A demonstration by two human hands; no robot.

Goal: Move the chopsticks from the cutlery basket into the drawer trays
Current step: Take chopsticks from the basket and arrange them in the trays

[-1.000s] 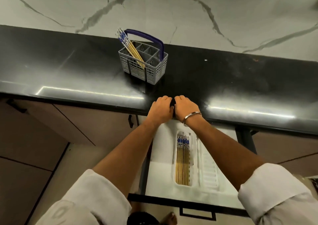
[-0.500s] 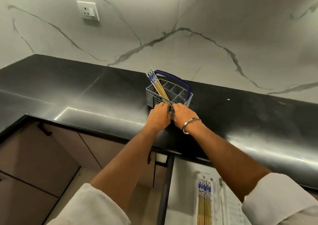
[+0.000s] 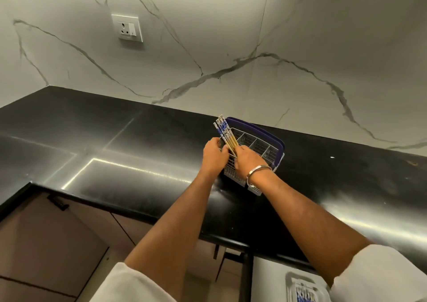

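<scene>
Gathering chopsticks at the basket's nine o'clock corner, both hands clench them; lift straight, bundled.

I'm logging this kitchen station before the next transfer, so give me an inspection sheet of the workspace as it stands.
Surface: black countertop, glossy, with light streaks and a few small specks at right.
Job's things: cutlery basket on the counter; chopsticks lean out of its left end; drawer tray at bottom edge holds more chopsticks.
Clutter: nothing seen.
Grippers: left hand and right hand meet at the chopsticks' base; grip itself not clear.
Cables: nothing seen.
Surroundings: veined marble wall, wall socket, brown cabinets below.
</scene>
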